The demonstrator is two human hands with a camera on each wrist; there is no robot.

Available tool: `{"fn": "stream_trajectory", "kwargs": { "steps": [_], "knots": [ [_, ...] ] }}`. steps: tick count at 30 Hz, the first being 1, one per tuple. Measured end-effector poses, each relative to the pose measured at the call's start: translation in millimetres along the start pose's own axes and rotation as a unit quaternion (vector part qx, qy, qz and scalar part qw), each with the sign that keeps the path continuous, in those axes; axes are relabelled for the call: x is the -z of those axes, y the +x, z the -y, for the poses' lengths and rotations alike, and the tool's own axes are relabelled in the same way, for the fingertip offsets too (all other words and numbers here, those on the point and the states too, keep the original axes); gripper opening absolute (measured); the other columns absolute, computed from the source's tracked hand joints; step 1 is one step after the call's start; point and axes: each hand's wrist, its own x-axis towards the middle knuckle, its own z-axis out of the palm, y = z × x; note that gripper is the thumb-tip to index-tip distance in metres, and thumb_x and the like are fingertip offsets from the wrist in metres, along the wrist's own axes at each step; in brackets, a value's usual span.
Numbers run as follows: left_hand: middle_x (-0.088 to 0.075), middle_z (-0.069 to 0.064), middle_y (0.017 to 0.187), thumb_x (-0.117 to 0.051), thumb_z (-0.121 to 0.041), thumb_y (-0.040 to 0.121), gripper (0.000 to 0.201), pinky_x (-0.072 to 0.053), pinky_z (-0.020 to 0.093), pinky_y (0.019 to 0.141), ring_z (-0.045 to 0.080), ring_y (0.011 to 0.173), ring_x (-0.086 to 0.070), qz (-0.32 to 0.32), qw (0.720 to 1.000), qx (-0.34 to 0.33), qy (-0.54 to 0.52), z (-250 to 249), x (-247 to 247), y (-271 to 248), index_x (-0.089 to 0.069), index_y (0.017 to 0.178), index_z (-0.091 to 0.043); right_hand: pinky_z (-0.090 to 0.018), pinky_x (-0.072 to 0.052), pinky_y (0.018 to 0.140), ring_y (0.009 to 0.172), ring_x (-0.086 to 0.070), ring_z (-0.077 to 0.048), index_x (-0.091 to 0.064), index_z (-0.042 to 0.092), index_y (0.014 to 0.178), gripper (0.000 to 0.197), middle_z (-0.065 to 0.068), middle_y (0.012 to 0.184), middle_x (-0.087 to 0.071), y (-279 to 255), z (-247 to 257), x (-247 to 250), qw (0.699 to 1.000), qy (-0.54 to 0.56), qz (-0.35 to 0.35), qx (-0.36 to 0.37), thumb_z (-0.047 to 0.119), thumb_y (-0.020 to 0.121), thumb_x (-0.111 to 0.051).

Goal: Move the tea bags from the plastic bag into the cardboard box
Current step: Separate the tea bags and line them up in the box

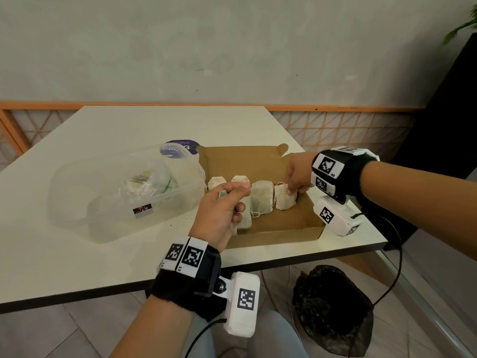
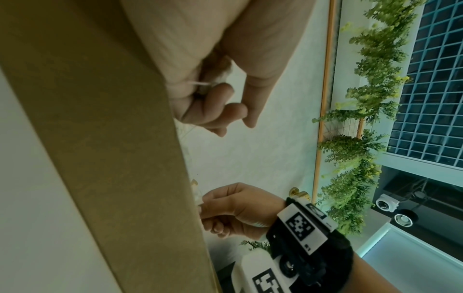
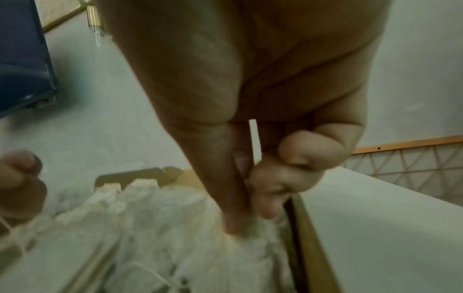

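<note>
Tea bags (image 1: 260, 200), pale paper pouches with strings, sit in the brown cardboard box (image 1: 289, 220) under my hands. My right hand (image 1: 299, 174) pinches the end pouch; my left hand (image 1: 222, 213) pinches another. Loose strings could tangle and drag neighbours out.

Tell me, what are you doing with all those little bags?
A person is packing tea bags into a cardboard box. The right hand pinches the rightmost tea bag in a row standing in the box. The left hand is curled over the row's other end, holding a string. More tea bags wait in the plastic bag inside a clear tub.
</note>
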Motion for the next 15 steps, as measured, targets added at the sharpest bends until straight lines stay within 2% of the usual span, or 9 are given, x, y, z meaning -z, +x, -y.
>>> {"fn": "stream_trajectory", "kwargs": {
  "steps": [3, 5, 7, 9, 11, 13, 15],
  "knots": [
    [-0.061, 0.004, 0.084, -0.065, -0.011, 0.086, 0.005, -0.032, 0.013, 0.041, 0.004, 0.048, -0.044, 0.003, 1.000, 0.003, 0.001, -0.3, 0.3, -0.2, -0.062, 0.084, -0.014, -0.017, -0.038, 0.045, 0.047, -0.046, -0.010, -0.066, 0.004, 0.083, 0.018, -0.006, 0.068, -0.062, -4.4, 3.0, 7.0, 0.998, 0.017, 0.058, -0.018, 0.021, 0.079, -0.071],
    [-0.061, 0.004, 0.084, -0.065, -0.012, 0.086, 0.005, -0.032, 0.013, 0.041, 0.004, 0.048, -0.044, 0.003, 1.000, 0.004, 0.000, -0.3, 0.4, 0.2, -0.062, 0.083, -0.014, -0.017, -0.034, 0.039, 0.048, -0.043, -0.012, -0.066, 0.004, 0.084, 0.019, -0.006, 0.065, -0.056, -6.2, 3.6, 10.5, 0.996, 0.024, 0.084, -0.025, 0.020, 0.077, -0.073],
    [-0.061, 0.004, 0.084, -0.065, -0.012, 0.086, 0.005, -0.032, 0.013, 0.041, 0.004, 0.049, -0.044, 0.002, 1.000, 0.003, -0.001, -0.5, 0.5, -0.1, -0.062, 0.083, -0.015, -0.013, -0.033, 0.035, 0.051, -0.042, -0.011, -0.068, 0.002, 0.093, 0.025, -0.005, 0.067, -0.055, -5.6, 3.6, 9.8, 0.996, -0.008, 0.085, -0.024, 0.022, 0.078, -0.072],
    [-0.062, 0.004, 0.084, -0.065, -0.013, 0.086, 0.004, -0.032, 0.013, 0.041, 0.004, 0.049, -0.044, 0.001, 1.000, 0.002, -0.001, -0.8, 0.4, -0.7, -0.062, 0.083, -0.014, -0.010, -0.033, 0.036, 0.051, -0.042, -0.009, -0.068, 0.005, 0.096, 0.024, -0.002, 0.065, -0.054, -4.8, 4.4, 6.8, 0.996, -0.053, 0.073, -0.018, 0.023, 0.082, -0.068],
    [-0.061, 0.004, 0.083, -0.065, -0.013, 0.086, 0.005, -0.032, 0.013, 0.041, 0.003, 0.048, -0.044, 0.001, 1.000, 0.001, 0.002, -1.2, 0.3, -1.2, -0.062, 0.083, -0.014, -0.013, -0.035, 0.046, 0.052, -0.042, -0.007, -0.066, 0.009, 0.093, 0.018, 0.001, 0.064, -0.053, -2.7, 4.2, 3.8, 0.996, -0.072, 0.050, -0.022, 0.024, 0.084, -0.066],
    [-0.062, 0.004, 0.083, -0.065, -0.013, 0.086, 0.005, -0.032, 0.013, 0.041, 0.003, 0.048, -0.044, 0.001, 1.000, 0.003, 0.002, -1.3, 0.3, -1.0, -0.062, 0.083, -0.014, -0.017, -0.034, 0.052, 0.052, -0.043, -0.008, -0.065, 0.010, 0.079, 0.014, 0.001, 0.063, -0.053, -2.5, 3.0, 1.8, 0.997, -0.067, 0.019, -0.032, 0.023, 0.083, -0.066],
    [-0.061, 0.004, 0.083, -0.065, -0.012, 0.086, 0.004, -0.032, 0.013, 0.041, 0.003, 0.048, -0.044, 0.001, 1.000, 0.005, 0.003, -1.4, 0.5, -0.8, -0.062, 0.084, -0.014, -0.019, -0.034, 0.055, 0.053, -0.043, -0.010, -0.057, 0.013, 0.060, 0.026, 0.000, 0.061, -0.051, -1.3, -0.8, -0.2, 0.997, -0.074, 0.000, -0.038, 0.023, 0.082, -0.066]
  ]
}}
